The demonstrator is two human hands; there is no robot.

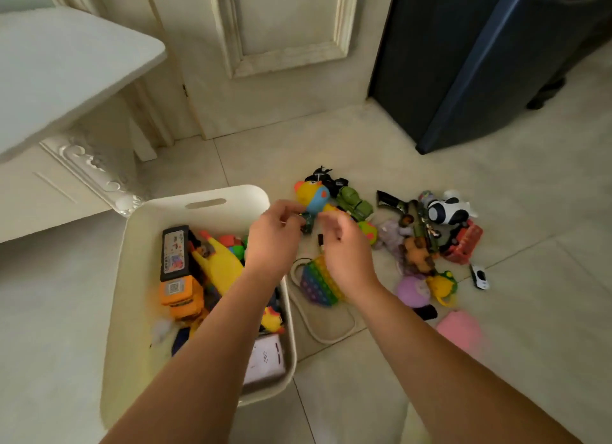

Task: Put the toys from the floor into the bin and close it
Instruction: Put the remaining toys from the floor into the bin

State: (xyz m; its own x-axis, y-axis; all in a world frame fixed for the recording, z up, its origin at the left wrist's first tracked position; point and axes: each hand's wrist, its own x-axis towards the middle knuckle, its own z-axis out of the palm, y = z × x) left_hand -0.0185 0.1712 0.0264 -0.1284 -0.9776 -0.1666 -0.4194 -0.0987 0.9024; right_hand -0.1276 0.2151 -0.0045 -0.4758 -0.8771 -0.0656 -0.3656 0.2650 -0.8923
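readable text: none | black toy box point(174, 250) in bin point(231, 195): colourful sticker on top, print too blurred to read | orange truck point(180, 293) beside it: square QR-style code label, no legible characters

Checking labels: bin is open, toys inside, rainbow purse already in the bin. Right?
Not quite. The head view shows the purse on the floor, just right of the bin, not in it. The bin is open with toys inside.
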